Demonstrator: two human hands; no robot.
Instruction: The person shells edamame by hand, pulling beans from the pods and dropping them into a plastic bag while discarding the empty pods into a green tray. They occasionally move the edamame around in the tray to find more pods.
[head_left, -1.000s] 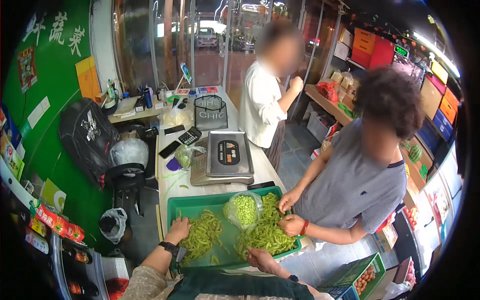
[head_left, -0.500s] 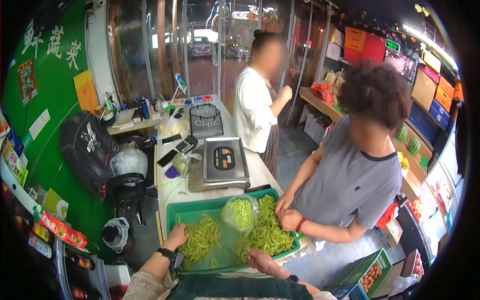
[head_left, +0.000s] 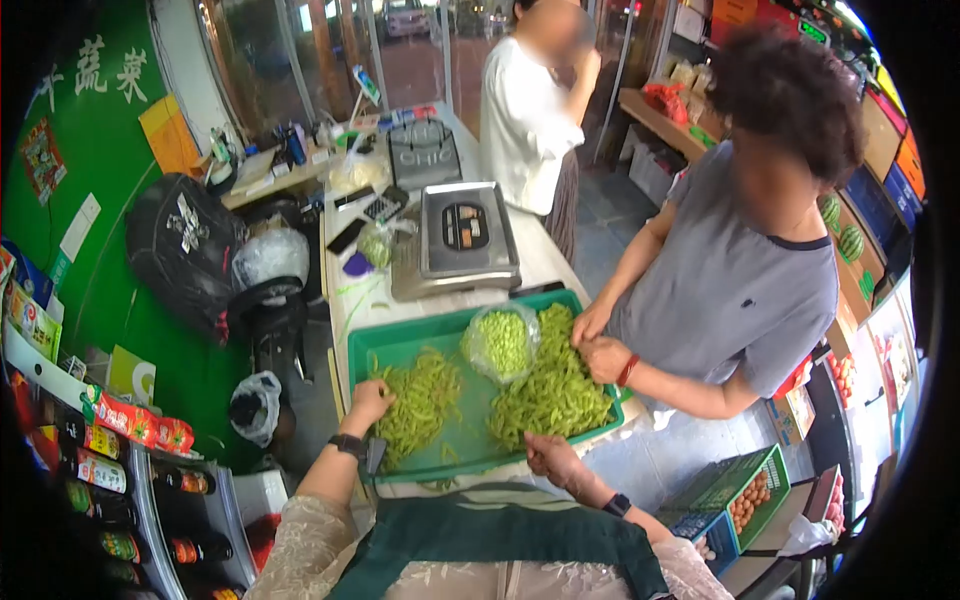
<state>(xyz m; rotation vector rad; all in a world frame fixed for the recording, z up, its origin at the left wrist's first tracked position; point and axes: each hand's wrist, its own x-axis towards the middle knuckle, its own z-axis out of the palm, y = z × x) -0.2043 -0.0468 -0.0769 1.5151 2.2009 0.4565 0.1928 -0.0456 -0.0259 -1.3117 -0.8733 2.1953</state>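
Observation:
My left hand is closed at the left edge of the green tray, beside a loose pile of green pods; what it holds, if anything, is too small to name. Near the tray's front edge, my right hand has its fingers drawn together, just below the larger pile of pods. I cannot make out anything between them. A clear plastic bag of shelled green beans lies between the piles. A co-worker's two hands meet over the tray's right side.
Behind the tray stands a metal scale, with phones, a calculator and a dark bag nearby. Another person in white stands behind the table. A chair with a black backpack is at the left, crates at lower right.
The view has tilted down and shifted, so the tray sits higher and further right. My left hand has lifted slightly off the left pile. My right hand remains near the right pile.

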